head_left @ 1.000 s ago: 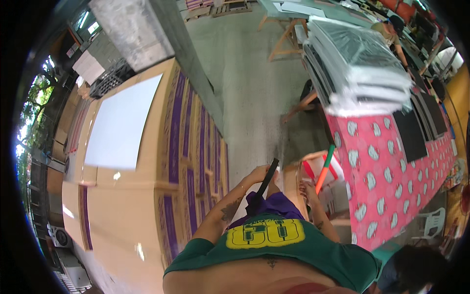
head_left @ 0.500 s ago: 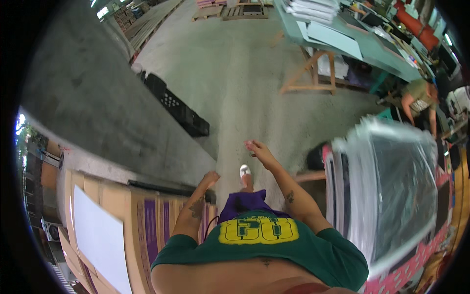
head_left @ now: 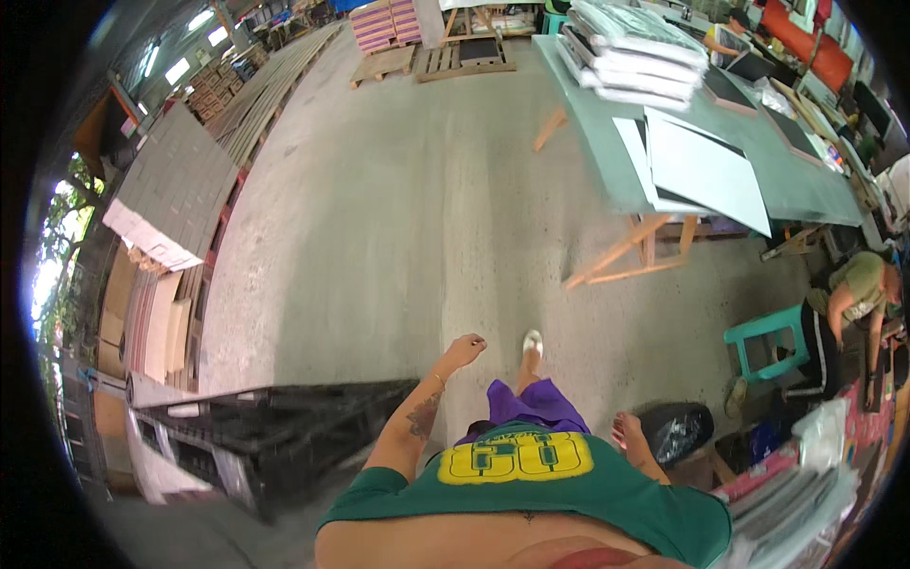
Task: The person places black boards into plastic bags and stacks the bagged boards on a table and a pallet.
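Pallet (head_left: 284, 431), black plastic, slatted, blurred, lying on concrete floor (head_left: 398, 237) just beside left hand (head_left: 464, 351), whose grip is loose and empty; right hand (head_left: 630, 431) likewise empty, near black bag (head_left: 678, 427).

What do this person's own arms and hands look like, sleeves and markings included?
Both forearms are bare, coming out of the short sleeves of a green shirt with a yellow print. The left forearm carries a dark tattoo and a thin bracelet at the wrist. The left hand and right hand wear no gloves; no rings can be made out.
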`<control>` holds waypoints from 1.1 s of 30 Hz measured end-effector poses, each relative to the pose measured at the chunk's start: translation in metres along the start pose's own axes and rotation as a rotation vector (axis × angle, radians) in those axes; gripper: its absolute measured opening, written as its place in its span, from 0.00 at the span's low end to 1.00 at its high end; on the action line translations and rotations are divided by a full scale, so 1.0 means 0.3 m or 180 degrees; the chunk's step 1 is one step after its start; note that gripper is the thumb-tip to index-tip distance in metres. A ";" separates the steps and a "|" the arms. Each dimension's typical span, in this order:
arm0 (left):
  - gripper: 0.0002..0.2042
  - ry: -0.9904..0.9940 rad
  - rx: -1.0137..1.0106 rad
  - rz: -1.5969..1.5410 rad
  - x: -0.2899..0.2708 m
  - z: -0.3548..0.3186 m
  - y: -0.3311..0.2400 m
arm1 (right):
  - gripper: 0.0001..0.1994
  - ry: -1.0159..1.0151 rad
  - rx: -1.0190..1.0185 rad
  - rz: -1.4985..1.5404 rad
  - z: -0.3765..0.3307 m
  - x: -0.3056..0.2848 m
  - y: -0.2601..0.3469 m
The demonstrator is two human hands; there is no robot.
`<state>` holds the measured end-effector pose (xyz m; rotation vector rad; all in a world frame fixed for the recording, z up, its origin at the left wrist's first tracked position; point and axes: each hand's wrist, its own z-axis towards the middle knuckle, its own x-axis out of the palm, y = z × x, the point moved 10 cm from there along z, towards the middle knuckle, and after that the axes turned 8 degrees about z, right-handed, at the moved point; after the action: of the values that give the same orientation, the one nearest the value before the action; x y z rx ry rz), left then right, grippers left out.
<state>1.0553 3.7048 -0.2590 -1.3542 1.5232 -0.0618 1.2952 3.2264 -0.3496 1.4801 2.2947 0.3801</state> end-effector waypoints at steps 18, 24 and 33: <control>0.15 -0.0305 -0.2958 -0.0823 -1.465 1.307 0.915 | 0.22 0.2840 -0.2117 -0.1117 -0.073 2.829 2.476; 0.14 -0.1043 -0.1029 0.1267 -2.226 2.195 0.894 | 0.23 0.1856 -0.1124 -0.1054 0.334 3.050 2.690; 0.26 -0.1255 -0.0746 -0.0104 -3.039 3.614 0.305 | 0.14 0.0751 -0.0766 -0.0018 0.754 3.295 3.445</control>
<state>1.5741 5.0257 -0.2230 -1.4730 1.2005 0.3543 1.8674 4.5547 -0.2819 1.3699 2.3283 0.8378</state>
